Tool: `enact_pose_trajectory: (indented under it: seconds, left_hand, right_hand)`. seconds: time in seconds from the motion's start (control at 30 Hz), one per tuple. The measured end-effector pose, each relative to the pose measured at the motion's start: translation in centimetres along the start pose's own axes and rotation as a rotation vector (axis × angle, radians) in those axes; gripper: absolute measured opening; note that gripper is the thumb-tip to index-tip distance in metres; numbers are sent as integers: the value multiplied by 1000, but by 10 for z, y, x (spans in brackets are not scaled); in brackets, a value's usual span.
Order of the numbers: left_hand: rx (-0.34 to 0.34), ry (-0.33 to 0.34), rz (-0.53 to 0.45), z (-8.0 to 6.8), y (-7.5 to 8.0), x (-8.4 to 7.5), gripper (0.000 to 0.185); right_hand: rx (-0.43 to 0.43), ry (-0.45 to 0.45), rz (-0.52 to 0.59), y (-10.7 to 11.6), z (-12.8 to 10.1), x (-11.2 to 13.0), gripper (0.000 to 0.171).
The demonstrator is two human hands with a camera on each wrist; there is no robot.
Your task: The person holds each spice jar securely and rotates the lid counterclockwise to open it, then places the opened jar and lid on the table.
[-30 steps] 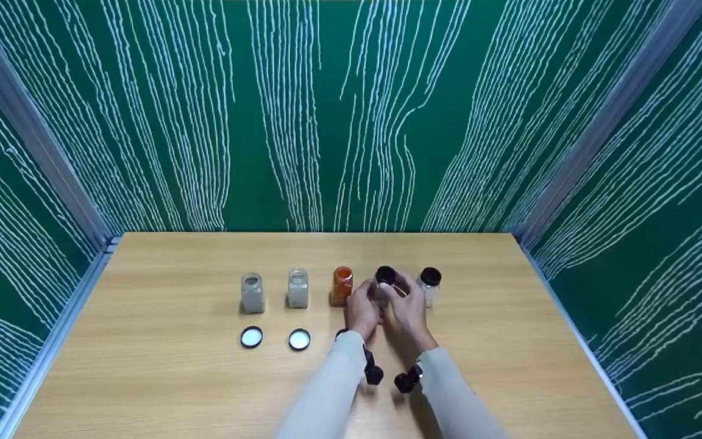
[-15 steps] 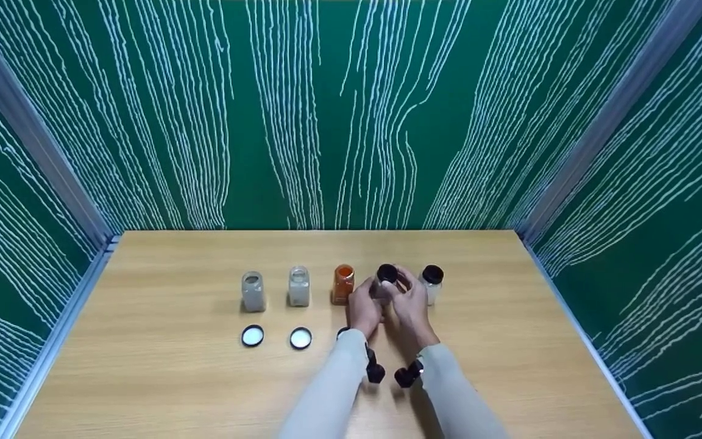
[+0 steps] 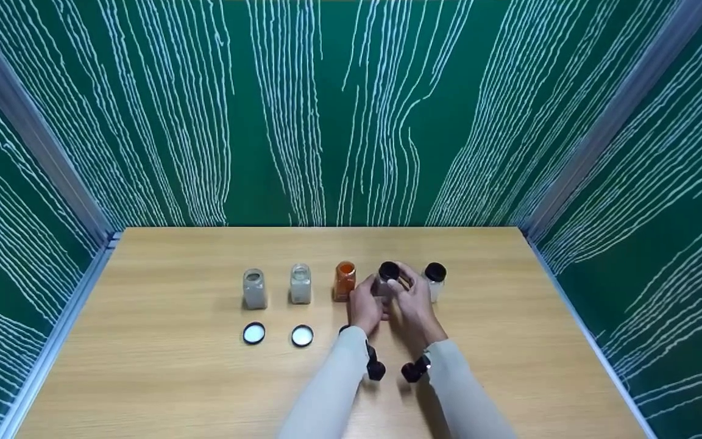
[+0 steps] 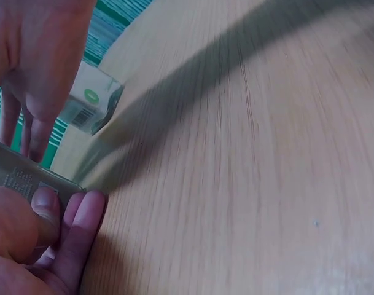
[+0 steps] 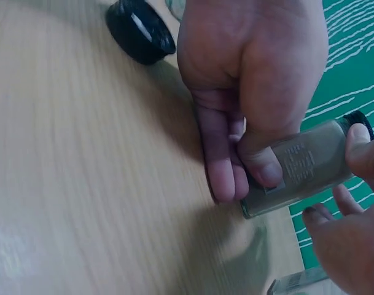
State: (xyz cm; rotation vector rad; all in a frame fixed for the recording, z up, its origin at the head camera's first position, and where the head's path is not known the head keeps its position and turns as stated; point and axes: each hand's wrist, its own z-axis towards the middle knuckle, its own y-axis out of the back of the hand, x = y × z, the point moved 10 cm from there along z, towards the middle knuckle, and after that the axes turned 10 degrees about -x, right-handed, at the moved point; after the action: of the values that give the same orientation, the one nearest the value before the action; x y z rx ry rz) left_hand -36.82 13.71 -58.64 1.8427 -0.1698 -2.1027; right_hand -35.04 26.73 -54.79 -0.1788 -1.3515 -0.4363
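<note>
Pale jars (image 3: pixel 255 291): 2, uncapped
Upturned lids (image 3: pixel 254 333): 2, nearer
Orange jar (image 3: pixel 345 283): 1, uncapped
Left hand (image 3: pixel 365 306): grips 1 held jar (image 5: pixel 325 157), between both hands
Right hand (image 3: pixel 413 299): pinches it near its black cap (image 3: pixel 389 270)
Far-right jar (image 3: pixel 435 281): 1, capped, partly hidden

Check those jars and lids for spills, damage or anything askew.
Nothing stands out. The orange jar and two pale open jars stand upright, two loose lids lie flat, and no spill shows on the table. The held jar is partly hidden; small cracks can't be told.
</note>
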Motion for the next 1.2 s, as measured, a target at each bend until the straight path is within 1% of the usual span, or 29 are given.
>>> enact_pose_trajectory:
  seconds: [0.2, 0.23, 0.3, 0.37, 0.43, 0.5, 0.53, 0.57, 0.67, 0.73, 0.8, 0.9, 0.93, 1.0, 1.07, 1.13, 1.2]
  left_hand:
    - [14, 49, -53, -2, -2, 3, 45]
    - [4, 35, -29, -1, -1, 3, 43]
    - [-17, -9, 20, 0, 1, 0, 39]
    - [-49, -61, 75, 1, 3, -3, 34]
    - [-83, -118, 126, 2, 6, -6, 30]
    - [-86, -128, 125, 2, 7, -7, 29]
    - [-88, -132, 124, 2, 7, -7, 30]
    - [-86, -128, 122, 2, 6, -7, 31]
    - [-79, -111, 121, 2, 5, -6, 33]
    - [-83, -113, 144, 2, 5, -5, 34]
    - [-84, -113, 152, 1, 5, -5, 31]
    - [-86, -118, 149, 2, 5, -6, 31]
    - [-85, -117, 142, 2, 5, -6, 31]
    - [-88, -117, 131, 3, 6, -6, 32]
    - [-91, -120, 129, 2, 6, -6, 34]
    - [-88, -110, 122, 2, 6, -5, 35]
    - [-68, -82, 88, 1, 4, -2, 36]
  right_hand:
    - [57, 17, -42, -3, -2, 0, 43]
    - [60, 8, -45, -3, -3, 1, 43]
    - [64, 0, -38, -5, -9, 10, 47]
    - [39, -17, -3, -6, -11, 9, 53]
    - [-7, -25, 18, -6, -12, 9, 58]
    - [-69, -34, 35, -5, -10, 5, 59]
    - [-103, -41, 42, -5, -8, -2, 58]
    - [-130, -48, 35, -4, -7, -2, 55]
    - [-178, -79, 23, -2, -8, -3, 48]
    - [-169, -104, 74, -4, -9, -5, 44]
    - [-142, -105, 73, -6, -9, -6, 39]
    - [-72, -76, 75, -10, -9, -3, 36]
    - [-53, -60, 43, -11, -9, -2, 36]
    - [-15, -40, 22, -12, -9, 1, 37]
    - [4, -45, 34, -13, -9, 1, 42]
    - [-2, -57, 53, -12, -9, -1, 50]
    - [-40, -60, 73, -10, -9, -2, 58]
